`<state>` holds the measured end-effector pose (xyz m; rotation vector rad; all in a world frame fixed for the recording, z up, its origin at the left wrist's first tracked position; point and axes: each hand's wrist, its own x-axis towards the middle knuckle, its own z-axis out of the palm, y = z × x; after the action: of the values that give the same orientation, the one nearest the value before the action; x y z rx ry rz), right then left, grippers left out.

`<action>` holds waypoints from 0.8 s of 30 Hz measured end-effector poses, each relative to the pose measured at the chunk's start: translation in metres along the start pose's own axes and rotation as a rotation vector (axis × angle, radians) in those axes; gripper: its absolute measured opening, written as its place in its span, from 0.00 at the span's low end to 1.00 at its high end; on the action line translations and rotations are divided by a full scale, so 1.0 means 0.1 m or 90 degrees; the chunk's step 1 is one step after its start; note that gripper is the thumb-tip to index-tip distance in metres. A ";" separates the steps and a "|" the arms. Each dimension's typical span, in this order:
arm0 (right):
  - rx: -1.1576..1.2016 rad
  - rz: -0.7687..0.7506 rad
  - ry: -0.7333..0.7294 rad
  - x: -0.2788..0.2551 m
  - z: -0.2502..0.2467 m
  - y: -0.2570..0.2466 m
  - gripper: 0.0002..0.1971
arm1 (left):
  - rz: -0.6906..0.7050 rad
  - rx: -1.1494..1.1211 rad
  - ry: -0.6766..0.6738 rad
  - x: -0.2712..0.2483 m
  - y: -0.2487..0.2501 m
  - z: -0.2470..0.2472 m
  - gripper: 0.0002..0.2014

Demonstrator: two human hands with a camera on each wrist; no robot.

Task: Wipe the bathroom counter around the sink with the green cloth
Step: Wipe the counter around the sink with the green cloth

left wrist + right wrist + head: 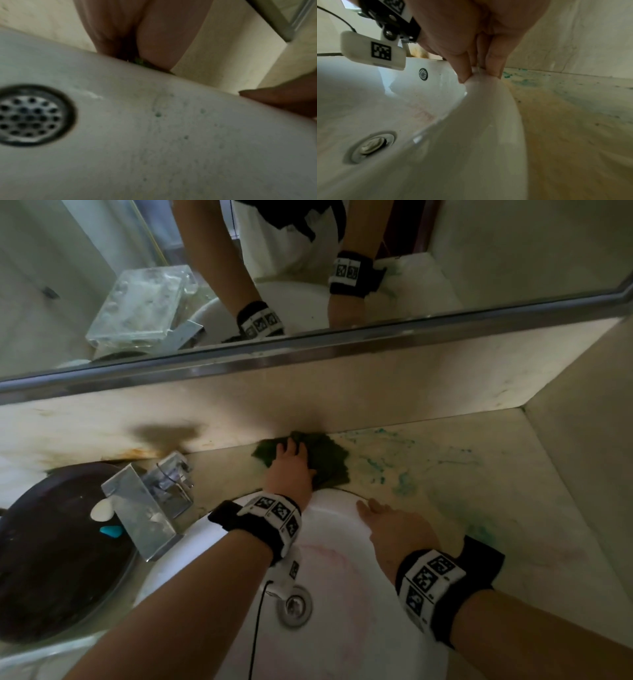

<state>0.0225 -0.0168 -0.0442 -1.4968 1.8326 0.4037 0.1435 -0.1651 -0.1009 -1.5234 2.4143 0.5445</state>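
left hand (291, 470) presses the green cloth (325, 463) flat on the surface (479, 474) behind the sink (342, 628), fingers extended. right hand (394, 529) rests flat on the sink rim, gripping nothing.

Your left hand (291, 470) hides the middle of the green cloth (329, 460); its fingertips sink from sight. At 9 o'clock the dark tray (51, 559) is cut off. The left wrist view is blurred.

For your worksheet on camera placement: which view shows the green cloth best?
The head view: the green cloth lies spread on the counter under the left hand. The left wrist view shows only a sliver; the right wrist view shows none.
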 end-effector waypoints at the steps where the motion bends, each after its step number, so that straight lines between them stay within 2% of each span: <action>1: -0.003 0.003 0.000 0.02 0.01 0.01 0.32 | 0.019 0.013 -0.004 0.03 0.07 0.01 0.31; 4: -0.006 0.010 -0.007 0.05 0.03 0.03 0.33 | 0.073 0.044 -0.017 0.07 0.31 0.06 0.31; 7: -0.010 0.000 -0.018 0.06 0.03 0.03 0.34 | 0.164 0.079 -0.041 0.20 0.58 0.08 0.31; 10: -0.009 0.000 0.034 0.06 0.04 0.05 0.32 | 0.261 0.107 -0.078 0.31 0.80 0.12 0.33; 12: -0.007 0.003 0.032 0.04 0.04 0.04 0.31 | 0.281 0.106 -0.092 0.33 0.80 0.12 0.34; 15: -0.014 0.002 0.011 0.01 0.01 0.02 0.31 | 0.244 0.092 -0.078 0.24 0.54 0.09 0.34; 18: -0.022 -0.002 0.006 -0.01 -0.02 0.02 0.31 | 0.116 0.003 -0.040 0.03 0.07 0.01 0.33; 21: -0.029 -0.014 0.007 0.00 -0.01 0.03 0.33 | -0.015 -0.076 0.095 -0.21 -0.37 -0.07 0.30; 22: -0.028 -0.015 0.008 0.01 0.00 0.03 0.33 | -0.029 -0.090 0.131 -0.27 -0.46 -0.08 0.28; 24: -0.028 -0.014 0.010 0.03 0.02 0.04 0.33 | -0.019 -0.069 0.142 -0.30 -0.57 -0.05 0.21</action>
<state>0.0192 -0.0163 -0.0481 -1.5532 1.8284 0.4257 0.2076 -0.1645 -0.0952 -1.7476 2.5573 0.5326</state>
